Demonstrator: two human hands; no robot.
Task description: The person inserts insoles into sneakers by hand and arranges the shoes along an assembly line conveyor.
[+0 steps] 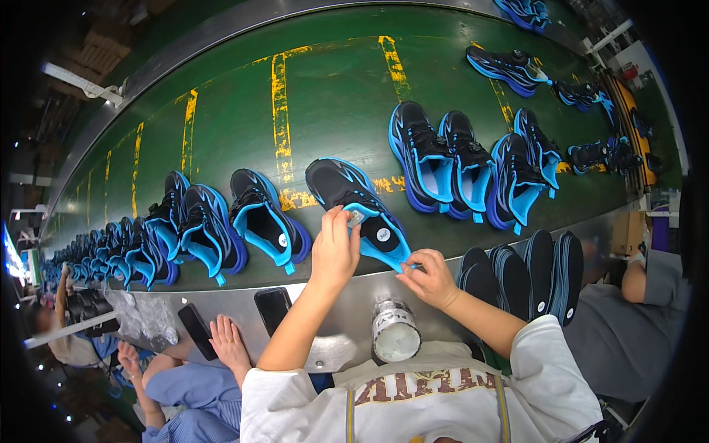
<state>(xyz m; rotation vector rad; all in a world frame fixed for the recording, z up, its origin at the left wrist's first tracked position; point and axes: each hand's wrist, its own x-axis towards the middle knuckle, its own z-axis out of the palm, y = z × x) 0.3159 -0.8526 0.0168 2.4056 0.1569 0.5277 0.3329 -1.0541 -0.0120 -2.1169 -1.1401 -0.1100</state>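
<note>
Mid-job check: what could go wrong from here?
Possible risks:
1. The right grip pinches the heel of the shoe while the left grip holds it near the tongue; a hard opposing pull might stretch the opening.
2. The can stands between the forearms, so a careless sweep could tip it.
3. The insoles lie close beside the right forearm and might get knocked out of line.
</note>
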